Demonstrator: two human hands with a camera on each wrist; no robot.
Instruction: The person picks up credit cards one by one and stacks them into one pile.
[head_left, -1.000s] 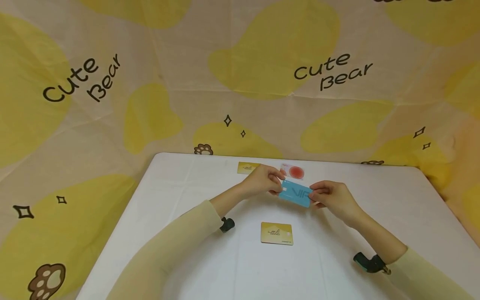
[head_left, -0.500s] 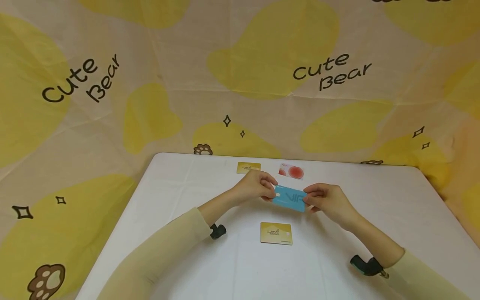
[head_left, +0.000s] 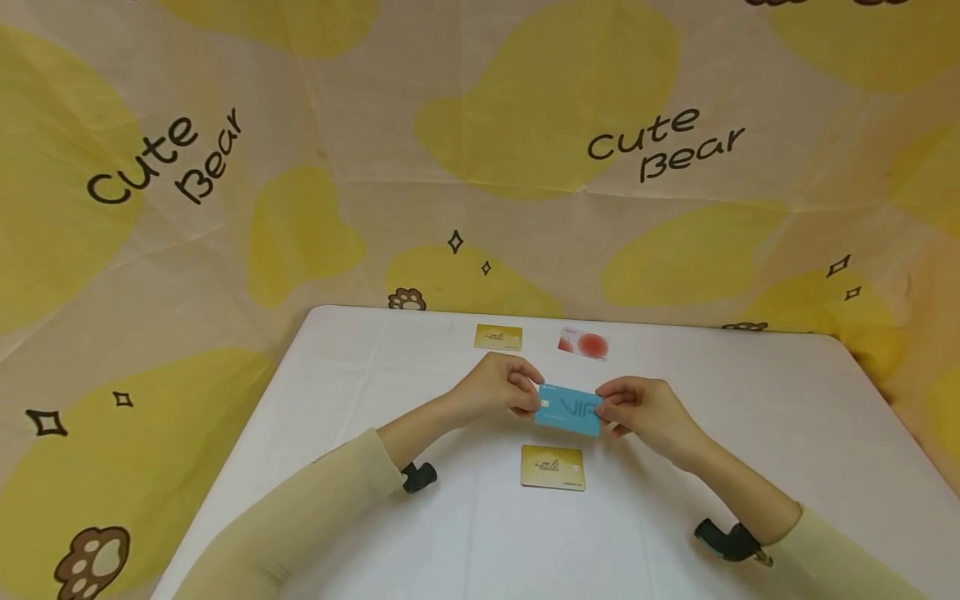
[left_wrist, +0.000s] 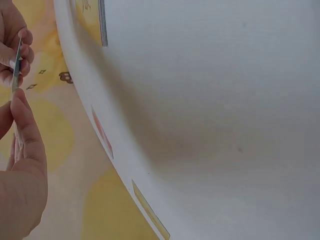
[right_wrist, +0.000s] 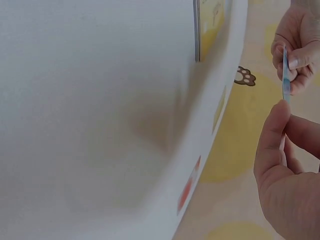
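A light-blue card with "VIP" printed on it (head_left: 567,410) is held above the table by both hands. My left hand (head_left: 495,387) pinches its left end between thumb and fingers, while my right hand (head_left: 652,417) pinches the right end. From the left wrist, the blue card (left_wrist: 18,65) shows nearly edge-on. Just in front of it on the table lies a gold card (head_left: 552,468); in the right wrist view several layered edges show beneath this gold card (right_wrist: 210,22), like a stack.
Toward the back of the white table (head_left: 375,358) lie another gold card (head_left: 498,337) and a white card with red circles (head_left: 585,343), side by side and apart. A yellow-patterned cloth (head_left: 525,167) hangs behind the table. A dark device (head_left: 729,540) sits at the right wrist.
Both hands have drawn the blue card nearer and a little to the left, toward the front gold card. The back gold card, earlier partly covered by the left hand, now shows fully.
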